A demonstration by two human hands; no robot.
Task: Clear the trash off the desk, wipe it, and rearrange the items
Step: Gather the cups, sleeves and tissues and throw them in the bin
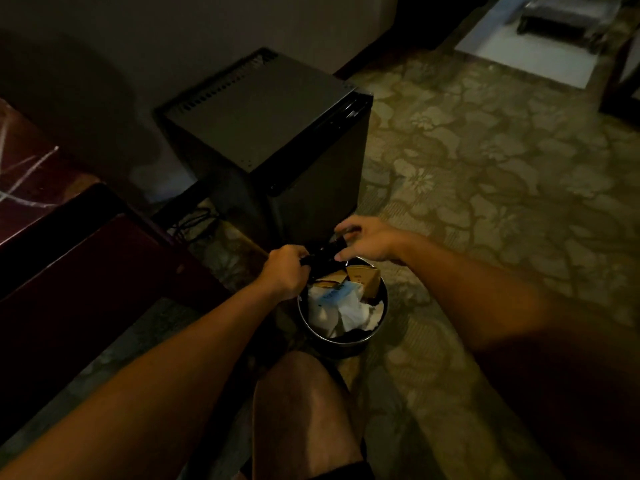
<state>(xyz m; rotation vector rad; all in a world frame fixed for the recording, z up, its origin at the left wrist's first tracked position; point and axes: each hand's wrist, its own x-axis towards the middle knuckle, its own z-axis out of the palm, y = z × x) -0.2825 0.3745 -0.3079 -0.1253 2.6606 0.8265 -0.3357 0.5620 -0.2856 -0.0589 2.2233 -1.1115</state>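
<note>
While crouched over floor bin [346, 336], I see left hand [285, 271] fisted on black bag edge [320, 259]; right hand [369, 242] half open, fingers at same edge. Bin holds crumpled paper [341, 308], brown cartons [363, 278].

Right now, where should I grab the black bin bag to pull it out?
Grip the loose black bag edge at the bin's far rim, from above. It is bunched there, where the left hand already pinches it and the right hand reaches in.
</note>
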